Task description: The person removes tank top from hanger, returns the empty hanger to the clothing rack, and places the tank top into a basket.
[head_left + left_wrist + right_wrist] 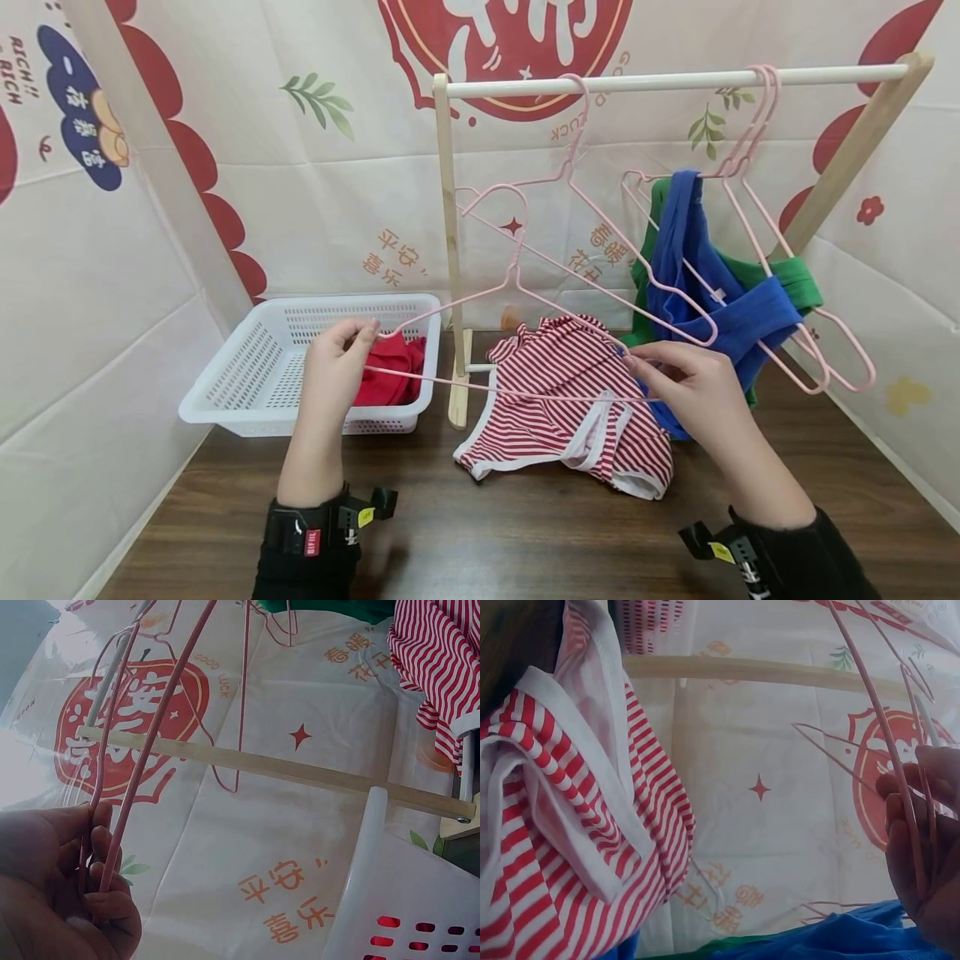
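Hanger (515,268), pink, one: held above the bench (465,542), in front of the rack (675,82). Left hand (337,362): fingers pinching the hanger's left end. Right hand (686,379): fingers pinching its right end. Striped garment (536,429), red and white: on the bench, beyond the hanger. Basket (240,423), white: left of the rack, red cloth (393,379) inside. Blue garment (757,321), green garment (798,283): hung at the rack's right.

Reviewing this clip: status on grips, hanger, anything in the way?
Left grip and right grip hold one hanger by opposite ends. Hanger bare, off the rod. Overlaps a hung hanger in the head view; contact unclear.
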A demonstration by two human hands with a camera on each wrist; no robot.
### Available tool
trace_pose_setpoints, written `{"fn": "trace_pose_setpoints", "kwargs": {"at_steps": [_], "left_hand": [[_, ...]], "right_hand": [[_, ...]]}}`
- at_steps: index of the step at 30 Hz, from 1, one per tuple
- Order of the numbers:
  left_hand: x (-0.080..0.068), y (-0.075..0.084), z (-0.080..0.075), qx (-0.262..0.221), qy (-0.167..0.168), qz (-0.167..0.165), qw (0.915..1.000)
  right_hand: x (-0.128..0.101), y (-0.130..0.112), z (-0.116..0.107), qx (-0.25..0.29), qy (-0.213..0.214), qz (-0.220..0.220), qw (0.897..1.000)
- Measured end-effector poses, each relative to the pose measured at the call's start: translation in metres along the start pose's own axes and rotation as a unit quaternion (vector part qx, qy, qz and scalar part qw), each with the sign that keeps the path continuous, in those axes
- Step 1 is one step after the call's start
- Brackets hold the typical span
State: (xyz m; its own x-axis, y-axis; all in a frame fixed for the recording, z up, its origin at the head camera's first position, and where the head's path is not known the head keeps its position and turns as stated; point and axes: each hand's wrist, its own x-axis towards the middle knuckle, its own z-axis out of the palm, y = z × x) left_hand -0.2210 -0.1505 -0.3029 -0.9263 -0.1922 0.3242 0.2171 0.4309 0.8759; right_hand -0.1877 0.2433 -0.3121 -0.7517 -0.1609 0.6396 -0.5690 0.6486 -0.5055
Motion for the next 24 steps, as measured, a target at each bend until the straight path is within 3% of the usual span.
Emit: {"fn": "trace_pose_setpoints", "kwargs": {"at_steps": [7, 16, 20, 24], "left_hand": [[-0.001, 0.002, 0.003, -0.014, 0.003, 0.009, 0.9999], [-0.003, 0.006, 0.007, -0.044, 0.005, 0.019, 0.9988], [-0.004, 0.007, 0.008, -0.075, 0.011, -0.001, 0.9971], [-0.006, 0.009, 0.009, -0.138, 0.022, -0.036, 0.9895]], "right_hand": [[-0.005, 0.002, -0.004, -0.034, 0.049, -0.079, 0.995], [-0.011, 0.005, -0.007, -0.024, 0.107, -0.119, 0.987], [-0.012, 0.002, -0.009, -0.011, 0.119, -0.125, 0.985], [-0.013, -0.009, -0.011, -0.001, 0.127, -0.132, 0.983]]}}
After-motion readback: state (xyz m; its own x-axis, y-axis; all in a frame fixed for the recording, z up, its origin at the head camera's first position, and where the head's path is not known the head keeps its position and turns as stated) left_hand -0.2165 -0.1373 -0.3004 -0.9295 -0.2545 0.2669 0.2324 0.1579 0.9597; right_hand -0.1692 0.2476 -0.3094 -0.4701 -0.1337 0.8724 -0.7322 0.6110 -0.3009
